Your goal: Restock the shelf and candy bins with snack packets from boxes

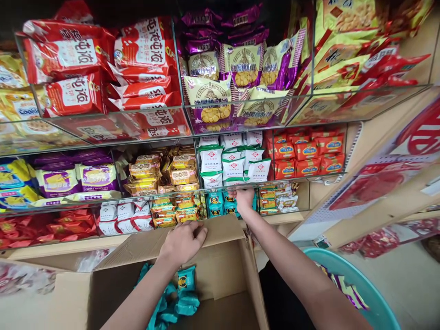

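The left hand (182, 240) lies on the flap (222, 229) of a big brown box (230, 270). Its fingers bend over the flap, but I cannot tell if they pinch it. The right hand (244, 199) reaches into a low part of the shelf (285, 219), where small blue-green packets (216, 204) sit. Its fingertips are hard to see there, so I cannot tell if they are apart or hold a packet. More of the same packets (186, 278) lie in a loose pile inside the box, partly behind the left arm. On the shelf, yellow packets (165, 213) sit to the left of the blue-green ones, and orange packets (267, 199) sit to the right. White and green packets (233, 165) stand just above the right hand. Big red bags (74, 52) are up high on the left. A round blue-green tub (374, 293) stands at the lower right, with purple and white packets (355, 295) in it.
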